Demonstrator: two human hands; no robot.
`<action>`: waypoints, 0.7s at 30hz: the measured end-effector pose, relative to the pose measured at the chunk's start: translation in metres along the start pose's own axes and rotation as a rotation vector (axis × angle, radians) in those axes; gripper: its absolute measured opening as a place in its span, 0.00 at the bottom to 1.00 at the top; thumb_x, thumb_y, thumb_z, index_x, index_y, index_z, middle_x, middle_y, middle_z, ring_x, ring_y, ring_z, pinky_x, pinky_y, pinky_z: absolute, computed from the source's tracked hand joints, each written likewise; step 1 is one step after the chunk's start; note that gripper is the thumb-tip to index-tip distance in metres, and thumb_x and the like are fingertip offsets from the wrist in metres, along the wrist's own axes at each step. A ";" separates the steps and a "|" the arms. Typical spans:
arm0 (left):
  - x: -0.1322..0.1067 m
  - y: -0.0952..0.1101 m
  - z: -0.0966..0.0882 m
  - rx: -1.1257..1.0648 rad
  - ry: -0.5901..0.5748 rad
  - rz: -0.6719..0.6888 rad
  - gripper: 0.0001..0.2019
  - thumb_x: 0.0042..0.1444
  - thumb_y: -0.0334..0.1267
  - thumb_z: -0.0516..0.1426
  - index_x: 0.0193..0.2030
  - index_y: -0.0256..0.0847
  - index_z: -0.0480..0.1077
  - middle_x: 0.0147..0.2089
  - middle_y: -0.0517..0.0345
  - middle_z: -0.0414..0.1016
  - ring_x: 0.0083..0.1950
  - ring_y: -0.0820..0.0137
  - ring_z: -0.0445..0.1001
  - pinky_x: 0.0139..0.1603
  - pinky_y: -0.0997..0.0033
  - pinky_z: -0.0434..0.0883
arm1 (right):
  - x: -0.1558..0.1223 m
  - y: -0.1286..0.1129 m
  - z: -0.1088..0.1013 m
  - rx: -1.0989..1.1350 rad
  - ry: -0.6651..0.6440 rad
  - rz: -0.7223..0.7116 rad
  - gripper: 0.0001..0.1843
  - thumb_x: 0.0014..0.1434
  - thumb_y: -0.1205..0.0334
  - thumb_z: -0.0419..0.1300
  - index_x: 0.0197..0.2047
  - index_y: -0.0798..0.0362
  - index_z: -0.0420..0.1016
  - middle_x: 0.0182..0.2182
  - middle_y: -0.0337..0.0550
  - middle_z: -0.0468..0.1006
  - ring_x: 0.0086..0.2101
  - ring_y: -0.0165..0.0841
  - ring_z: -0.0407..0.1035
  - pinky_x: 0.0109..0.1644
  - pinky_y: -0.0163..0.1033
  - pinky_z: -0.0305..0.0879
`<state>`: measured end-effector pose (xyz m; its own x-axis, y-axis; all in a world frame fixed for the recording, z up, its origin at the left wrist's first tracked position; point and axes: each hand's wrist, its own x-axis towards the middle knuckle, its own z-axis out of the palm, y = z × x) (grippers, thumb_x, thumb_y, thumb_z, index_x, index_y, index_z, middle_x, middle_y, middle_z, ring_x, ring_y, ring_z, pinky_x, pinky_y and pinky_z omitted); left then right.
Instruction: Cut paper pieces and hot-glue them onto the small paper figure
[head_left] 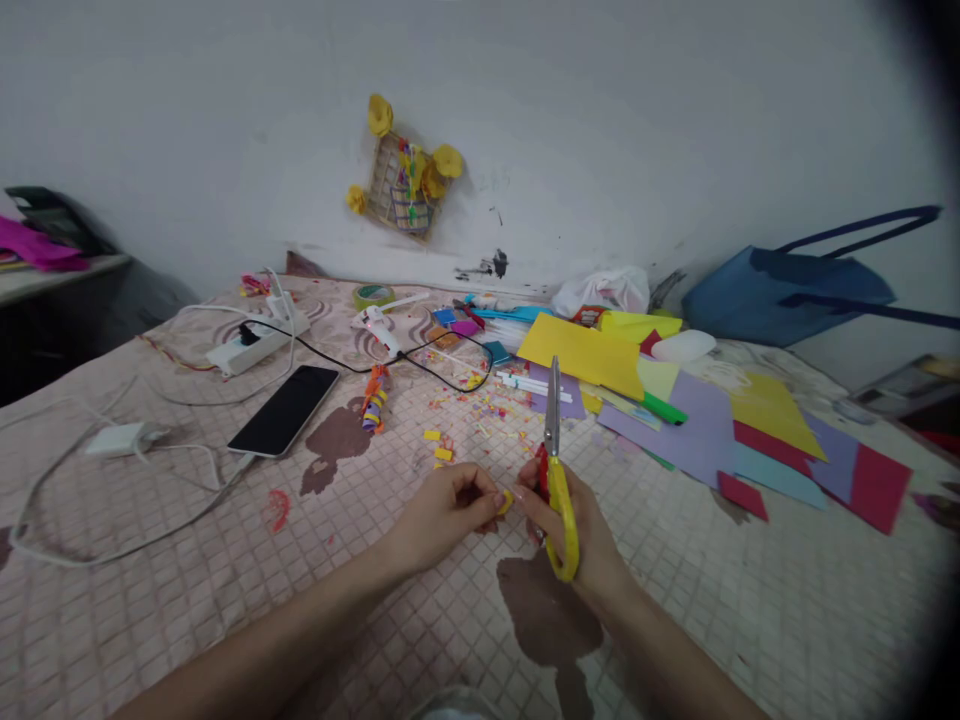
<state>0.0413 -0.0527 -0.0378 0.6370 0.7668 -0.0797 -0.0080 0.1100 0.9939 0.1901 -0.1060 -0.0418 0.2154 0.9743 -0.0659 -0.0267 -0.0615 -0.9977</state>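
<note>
Between the thumb and fingertips of my left hand [454,508] is a small yellow paper piece [505,502]. My right hand [581,525] is closed around a pair of scissors [561,500] with yellow and red handles, their blades together and pointing away from me. The fingertips of my right hand are close to the yellow piece; whether they touch it I cannot tell. Several small yellow pieces [443,454] lie on the patterned cloth just beyond my left hand. Farther off lies a small purple, yellow and orange rolled paper figure [375,398].
A phone [283,411] with a white cable lies left, near a power strip [259,340]. A glue gun [381,330] with a black cord and a tape roll [373,296] are at the back. Coloured paper sheets [675,425] spread rightward; a blue bag [784,295] stands behind.
</note>
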 end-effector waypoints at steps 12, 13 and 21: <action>0.014 0.027 -0.020 -0.216 0.280 -0.011 0.11 0.50 0.42 0.59 0.28 0.35 0.67 0.25 0.60 0.71 0.25 0.77 0.67 0.29 0.77 0.64 | 0.000 0.013 -0.006 -0.042 -0.153 -0.038 0.20 0.56 0.42 0.52 0.37 0.52 0.65 0.22 0.33 0.62 0.20 0.26 0.57 0.22 0.33 0.62; 0.017 0.029 -0.021 -0.217 0.292 -0.001 0.11 0.50 0.42 0.59 0.28 0.35 0.67 0.26 0.60 0.71 0.25 0.78 0.67 0.28 0.77 0.64 | 0.000 0.014 -0.006 -0.073 -0.175 -0.042 0.20 0.56 0.42 0.52 0.37 0.51 0.65 0.22 0.34 0.62 0.20 0.27 0.57 0.23 0.33 0.62; 0.025 0.043 -0.012 -0.232 0.294 0.067 0.10 0.51 0.41 0.59 0.29 0.35 0.66 0.26 0.60 0.71 0.26 0.79 0.67 0.29 0.79 0.64 | -0.007 -0.001 -0.004 -0.249 -0.294 -0.043 0.16 0.59 0.47 0.50 0.33 0.53 0.64 0.20 0.31 0.57 0.19 0.25 0.53 0.22 0.32 0.54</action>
<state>0.0474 -0.0209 0.0024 0.3811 0.9221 -0.0674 -0.2381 0.1683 0.9565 0.1921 -0.1137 -0.0400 -0.0787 0.9955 -0.0532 0.2216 -0.0345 -0.9745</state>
